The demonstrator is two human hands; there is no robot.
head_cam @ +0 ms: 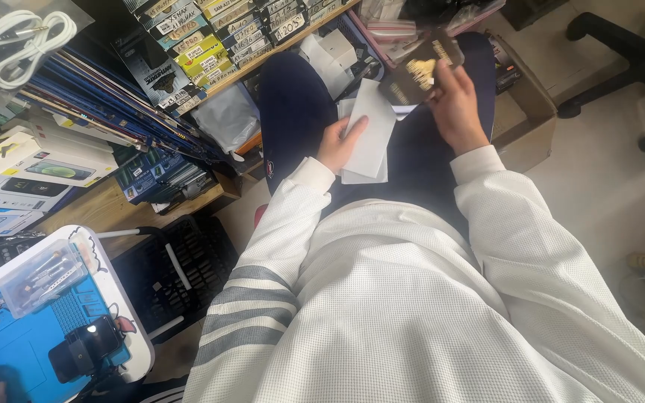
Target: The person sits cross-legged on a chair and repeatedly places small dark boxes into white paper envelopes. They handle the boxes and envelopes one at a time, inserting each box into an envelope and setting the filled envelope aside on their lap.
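The person sits with both arms in white sleeves extended over a dark-trousered lap (300, 112), which serves here as the reference landmark.

Left hand (337, 143): positioned over the lap's middle, fingers curled and thumb pressed down on a stack of white flat packets (371, 134). The grip is a pinch on the lower left edge of the stack. The packets stand tilted, upper end pointing away from the body, lower end resting against the lap.

Right hand (455, 104): raised above the lap's right side, fingers closed around the lower end of a dark flat package with gold print (418, 71). The package is held clear of the lap, just beyond the top of the white packets; whether the two touch cannot be told.

Surroundings, relative to the lap:
- Left of it, a shelf carries rows of labelled small boxes (210, 37) and slanted blue flat packages (91, 104).
- Further left, white phone-type boxes (46, 160) lie stacked, with a bagged white cable (20, 41) above them.
- Below and left, a blue work mat (24, 347) on a white tray bears a clear plastic case (42, 276) and a small black device (83, 347).
- Right of it, an open cardboard box (524, 112) stands on the floor.
- Far right, a black office chair base (636, 60) is well apart.
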